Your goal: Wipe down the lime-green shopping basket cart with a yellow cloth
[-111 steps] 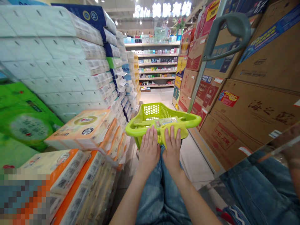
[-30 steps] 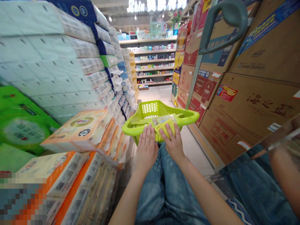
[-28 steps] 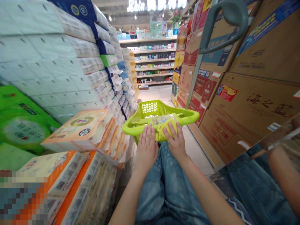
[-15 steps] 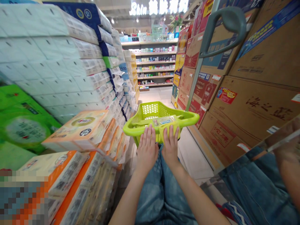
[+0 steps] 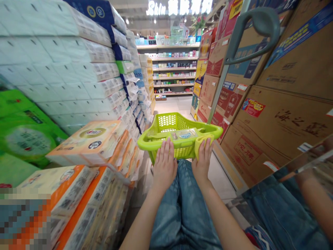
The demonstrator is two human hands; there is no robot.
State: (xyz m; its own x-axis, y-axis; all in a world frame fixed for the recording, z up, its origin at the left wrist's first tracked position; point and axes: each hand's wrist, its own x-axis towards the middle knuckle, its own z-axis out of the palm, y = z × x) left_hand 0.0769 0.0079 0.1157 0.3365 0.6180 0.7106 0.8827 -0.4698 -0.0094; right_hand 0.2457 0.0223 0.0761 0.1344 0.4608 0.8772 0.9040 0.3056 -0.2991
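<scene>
In front of my knees stands a lime-green shopping basket point(image 5: 148, 144) with a perforated body and a label on its folded handle. A long pole with a grey grip point(image 5: 234, 45) rises from its right side. My left hand point(image 5: 165, 163) rests against the near rim, its fingers stretched out close together. At the right part of the same rim, my right hand point(image 5: 203, 158) presses a yellow cloth point(image 5: 201, 140) on the basket, fingers over its front.
Packs of white tissue point(image 5: 52, 62) are piled high on the left, with orange packs point(image 5: 85, 140) nearer me. Cardboard cartons point(image 5: 291, 118) line the right side. Shelves point(image 5: 174, 69) of small goods stand at the aisle's far end.
My right hand has slid to the right along the rim, taking the yellow cloth with it. My left hand has stayed at nearly the same place on the rim.
</scene>
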